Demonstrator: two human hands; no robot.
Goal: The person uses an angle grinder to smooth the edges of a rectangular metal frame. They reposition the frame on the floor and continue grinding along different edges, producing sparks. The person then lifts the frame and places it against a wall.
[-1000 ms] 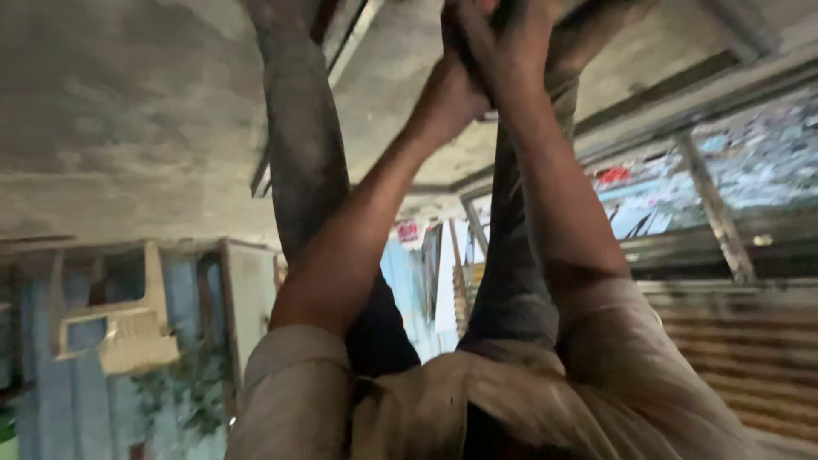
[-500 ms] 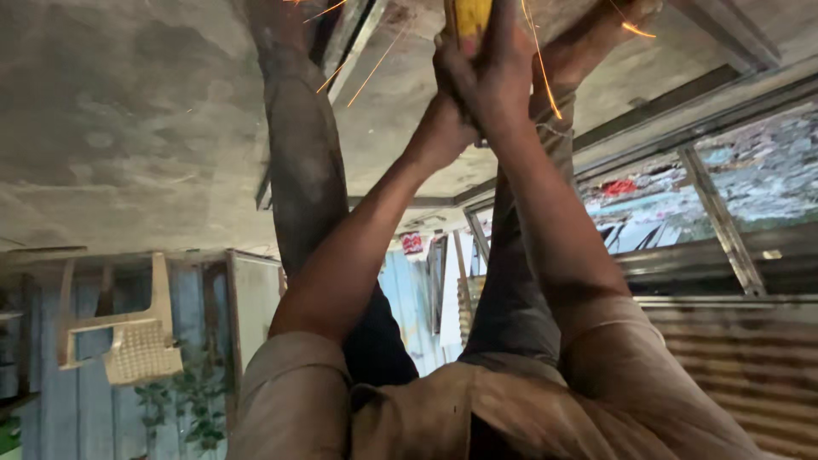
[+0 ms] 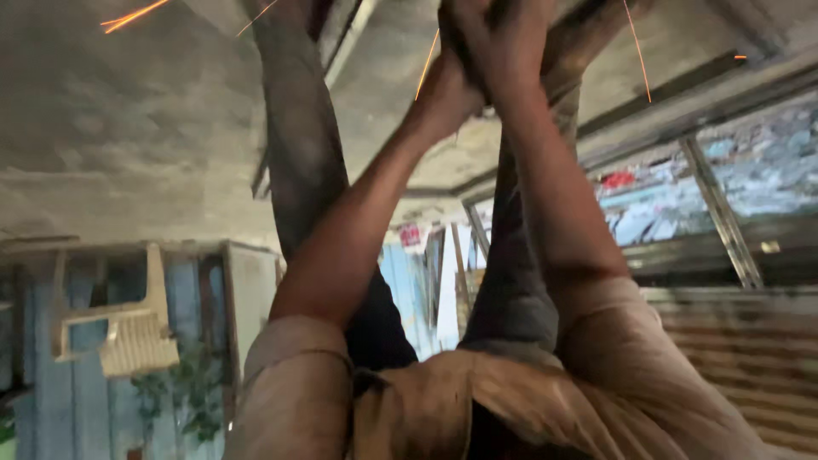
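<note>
The view is upside down: I am bent far over, and my arms reach past my beige shirt (image 3: 477, 409) toward the concrete floor (image 3: 128, 128) at the top of the frame. My right hand (image 3: 507, 43) and my left hand (image 3: 447, 98) are clasped together at the top edge around a tool, which is almost wholly hidden by the fingers and the frame edge. Orange sparks (image 3: 128, 15) streak out from the hands to both sides. My two trouser legs (image 3: 298, 153) stand on either side of the arms.
A pale plastic chair (image 3: 128, 336) stands at the left against a blue wall, with a green plant (image 3: 183, 400) beside it. Metal frame bars (image 3: 716, 213) and a corrugated metal sheet (image 3: 741, 358) fill the right side.
The hands have shifted slightly up and out of frame, so the yellow tool body seen half a second ago no longer shows. Sparks that were absent a second ago keep flying.
</note>
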